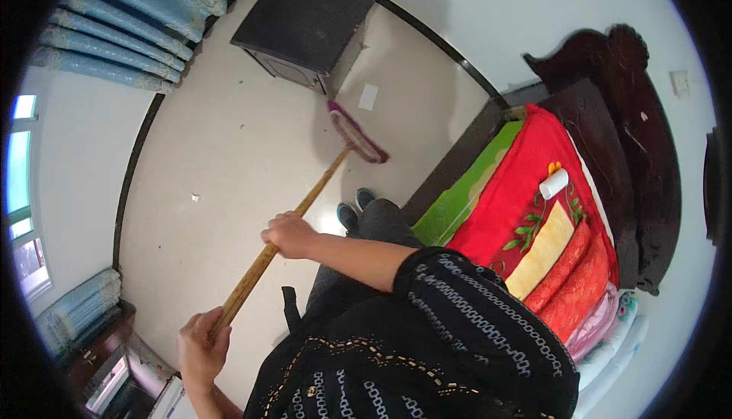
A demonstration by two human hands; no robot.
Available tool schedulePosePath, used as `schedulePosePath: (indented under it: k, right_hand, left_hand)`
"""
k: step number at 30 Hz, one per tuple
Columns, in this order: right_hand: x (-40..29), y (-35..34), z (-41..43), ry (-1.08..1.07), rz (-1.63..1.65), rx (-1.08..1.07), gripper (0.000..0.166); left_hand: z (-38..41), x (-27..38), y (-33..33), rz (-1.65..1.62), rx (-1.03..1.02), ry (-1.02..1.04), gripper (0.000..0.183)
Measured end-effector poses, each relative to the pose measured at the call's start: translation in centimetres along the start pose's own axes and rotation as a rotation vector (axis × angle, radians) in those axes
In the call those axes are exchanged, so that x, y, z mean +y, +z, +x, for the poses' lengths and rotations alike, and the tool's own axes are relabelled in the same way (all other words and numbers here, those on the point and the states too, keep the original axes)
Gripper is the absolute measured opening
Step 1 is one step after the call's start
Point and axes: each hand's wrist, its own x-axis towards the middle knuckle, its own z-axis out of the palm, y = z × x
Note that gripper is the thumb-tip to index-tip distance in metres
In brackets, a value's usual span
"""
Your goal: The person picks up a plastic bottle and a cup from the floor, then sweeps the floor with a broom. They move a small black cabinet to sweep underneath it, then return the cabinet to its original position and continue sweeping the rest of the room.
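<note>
My left hand [203, 344] grips the upper end of the wooden handle [254, 273] of a broom. Farther down the same handle, my right hand [291, 236] is closed around it. The handle slants away from me to a wide purple-edged broom head [357, 133] on the floor, slightly blurred. That head lies just in front of a dark bedside cabinet [303, 24]. A white rectangular piece [368, 97], perhaps paper, rests on the floor between the head and the cabinet's side.
On the right stands a bed with a dark carved headboard [629, 150], a red blanket [497, 201] and a white roll [554, 184]. Small white litter [195, 197] dots the pale floor [189, 150]. Blue curtains [126, 36] hang at the upper left; dark furniture [108, 350] stands lower left.
</note>
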Motion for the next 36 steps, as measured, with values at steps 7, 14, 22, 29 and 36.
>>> schedulePosePath:
  k: [7,14,22,29,36]
  right_hand:
    - [7.1,-10.0,-2.3,0.102,-0.162,0.067,0.015]
    - [20.9,-20.9,-1.5,0.136,-0.268,-0.039,0.023]
    - [36.0,-28.3,1.3,0.111,-0.365,-0.383,0.018]
    - [22.5,-15.7,1.6,-0.146,-0.174,-0.581,0.018]
    - [9.0,-7.8,-1.3,-0.442,0.026,-0.794,0.005]
  left_hand:
    - [6.8,-1.5,8.5,-0.881,0.332,0.338,0.022]
    - [21.3,8.7,18.6,-1.478,0.261,0.377,0.023]
    - [31.6,16.7,25.8,-1.387,0.25,0.123,0.016]
    - [14.5,12.9,22.1,-1.432,0.762,-0.342,0.016]
    - [1.7,16.3,17.3,-1.348,1.091,-0.547,0.016]
